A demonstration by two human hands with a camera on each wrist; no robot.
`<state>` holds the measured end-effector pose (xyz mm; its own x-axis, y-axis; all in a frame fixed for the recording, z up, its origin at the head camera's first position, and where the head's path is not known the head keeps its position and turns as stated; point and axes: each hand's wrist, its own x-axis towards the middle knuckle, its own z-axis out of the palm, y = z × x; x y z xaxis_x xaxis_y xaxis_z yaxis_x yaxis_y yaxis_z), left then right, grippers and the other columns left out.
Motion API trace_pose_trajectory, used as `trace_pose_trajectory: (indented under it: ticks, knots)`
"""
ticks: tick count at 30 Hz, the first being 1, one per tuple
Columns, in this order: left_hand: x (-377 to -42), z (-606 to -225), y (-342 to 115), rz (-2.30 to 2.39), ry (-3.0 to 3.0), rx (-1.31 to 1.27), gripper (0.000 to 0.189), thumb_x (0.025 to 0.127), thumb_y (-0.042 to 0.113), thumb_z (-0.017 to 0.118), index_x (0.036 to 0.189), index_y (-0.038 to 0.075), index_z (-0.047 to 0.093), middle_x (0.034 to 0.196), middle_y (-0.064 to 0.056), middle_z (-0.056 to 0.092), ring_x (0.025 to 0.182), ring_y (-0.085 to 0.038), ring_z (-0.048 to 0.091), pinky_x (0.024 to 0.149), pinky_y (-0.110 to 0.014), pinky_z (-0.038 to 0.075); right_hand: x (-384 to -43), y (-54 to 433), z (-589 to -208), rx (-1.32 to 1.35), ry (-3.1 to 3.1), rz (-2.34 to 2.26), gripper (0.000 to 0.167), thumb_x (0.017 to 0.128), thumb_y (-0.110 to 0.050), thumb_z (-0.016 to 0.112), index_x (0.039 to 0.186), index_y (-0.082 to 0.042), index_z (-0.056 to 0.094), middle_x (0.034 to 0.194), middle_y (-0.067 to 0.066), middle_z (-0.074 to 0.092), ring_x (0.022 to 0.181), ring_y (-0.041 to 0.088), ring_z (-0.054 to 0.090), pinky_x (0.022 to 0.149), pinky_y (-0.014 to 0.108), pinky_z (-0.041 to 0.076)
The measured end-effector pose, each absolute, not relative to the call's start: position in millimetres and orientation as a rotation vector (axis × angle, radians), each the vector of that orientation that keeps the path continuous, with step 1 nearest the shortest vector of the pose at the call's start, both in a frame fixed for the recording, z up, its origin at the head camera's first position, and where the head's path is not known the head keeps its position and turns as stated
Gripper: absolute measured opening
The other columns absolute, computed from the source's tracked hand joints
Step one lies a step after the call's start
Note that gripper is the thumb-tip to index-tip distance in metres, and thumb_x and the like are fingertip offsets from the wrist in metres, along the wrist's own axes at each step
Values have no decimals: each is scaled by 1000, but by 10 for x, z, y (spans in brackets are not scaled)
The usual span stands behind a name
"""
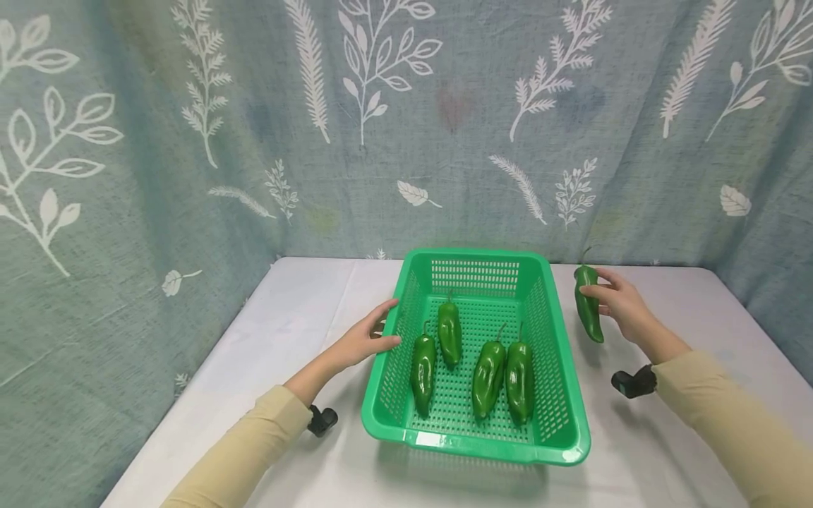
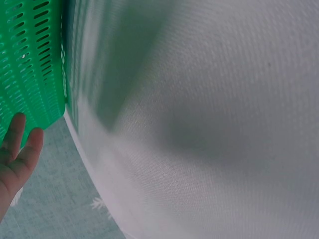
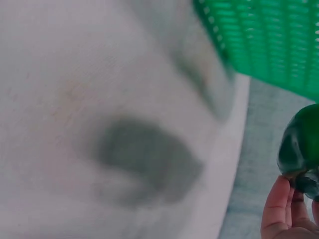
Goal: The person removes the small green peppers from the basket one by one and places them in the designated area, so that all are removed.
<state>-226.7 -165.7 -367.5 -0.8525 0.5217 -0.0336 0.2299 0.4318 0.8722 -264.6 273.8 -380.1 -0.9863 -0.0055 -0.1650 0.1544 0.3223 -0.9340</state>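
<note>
White cloth-covered table, fine weave showing in the wrist views, soft grey shadows across it. Grey-green fabric curtain printed with white leaves and sprigs stands along the far edge and wraps both sides. Clock read from the centre of the bright green perforated plastic basket, head view, 12 at the far side. Four glossy, dark green, tapered peppers lie apart or side by side on its floor: one towards 11, one near 8, a close pair around 4 to 5. Left hand at 9, fingers spread, nothing held, beside the rim; contact uncertain. Right hand at 2, outside the rim, thumb and fingers pinching a fifth green pepper, stem to 12, tip towards 6. Beige sleeves; small black devices at both wrists.
</note>
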Motion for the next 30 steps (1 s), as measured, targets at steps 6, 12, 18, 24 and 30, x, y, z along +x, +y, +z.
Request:
trace_pose_trajectory:
  ticks: [6, 12, 18, 24, 30]
  knots:
    - [-2270, -3676, -1654, 1394, 2392, 645, 71, 89, 16, 55, 146, 4, 15, 138, -25, 36, 116, -41, 48, 89, -46, 46, -2704, 2804, -3972, 196, 2483, -1620, 80, 93, -36, 48, 147, -3, 0, 143, 34, 16, 123, 42, 37, 99, 52, 35]
    - [-2263, -3683, -1652, 1402, 2394, 655, 70, 89, 12, 54, 146, 3, 15, 137, -26, 36, 116, -41, 47, 89, -46, 46, -2732, 2830, -4106, 242, 2535, -1504, 81, 91, -34, 50, 146, 0, 2, 141, 37, 17, 125, 48, 30, 96, 54, 36]
    - [-2261, -3691, -1656, 1405, 2395, 648, 70, 89, 10, 53, 146, 4, 15, 138, -26, 36, 116, -41, 47, 89, -46, 46, -2725, 2841, -4189, 295, 2593, -1372, 80, 90, -31, 51, 145, 3, 4, 139, 39, 19, 124, 51, 30, 97, 57, 35]
    - [-2260, -3692, -1654, 1407, 2392, 647, 69, 89, 10, 53, 146, 4, 14, 138, -26, 36, 116, -41, 47, 89, -47, 46, -2755, 2844, -4253, 353, 2630, -1285, 80, 90, -32, 51, 145, 3, 6, 139, 38, 20, 123, 51, 30, 96, 58, 35]
    - [-2260, -3694, -1655, 1408, 2388, 643, 69, 89, 10, 52, 147, 5, 14, 138, -25, 35, 116, -41, 48, 88, -46, 47, -2764, 2829, -4281, 407, 2644, -1235, 80, 88, -36, 53, 143, 6, 12, 137, 37, 25, 122, 50, 33, 95, 56, 37]
